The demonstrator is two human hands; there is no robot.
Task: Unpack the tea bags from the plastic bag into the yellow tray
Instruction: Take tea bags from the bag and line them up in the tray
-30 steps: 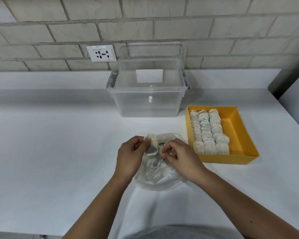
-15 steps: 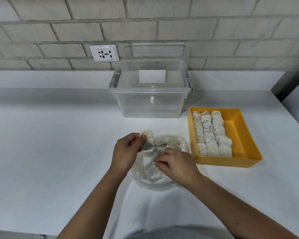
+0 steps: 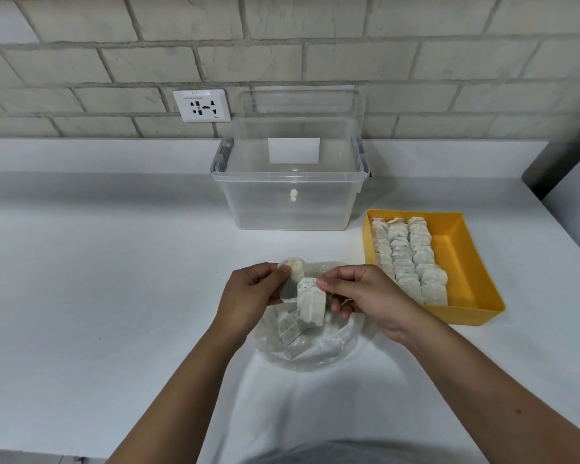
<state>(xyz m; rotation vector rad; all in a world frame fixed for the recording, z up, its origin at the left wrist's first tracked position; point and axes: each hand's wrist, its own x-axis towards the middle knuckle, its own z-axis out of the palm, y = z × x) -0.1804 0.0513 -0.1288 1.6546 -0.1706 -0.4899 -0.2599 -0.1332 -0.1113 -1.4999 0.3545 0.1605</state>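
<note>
A tea bag [image 3: 311, 304] is pinched by the right hand [image 3: 365, 299] above the plastic bag [image 3: 335, 349]. The bag's rim is held by the left hand [image 3: 248, 296]. Rows of tea bags are seen in the yellow tray [image 3: 462, 259].

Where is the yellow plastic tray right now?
The yellow plastic tray sits on the white counter to the person's right, just beyond the right hand and right of the clear plastic storage box.

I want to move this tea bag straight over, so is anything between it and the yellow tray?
Nothing visible. The tea bag hangs from the right hand above the plastic bag, and only bare table lies between it and the tray. The tray's right strip is free.
</note>
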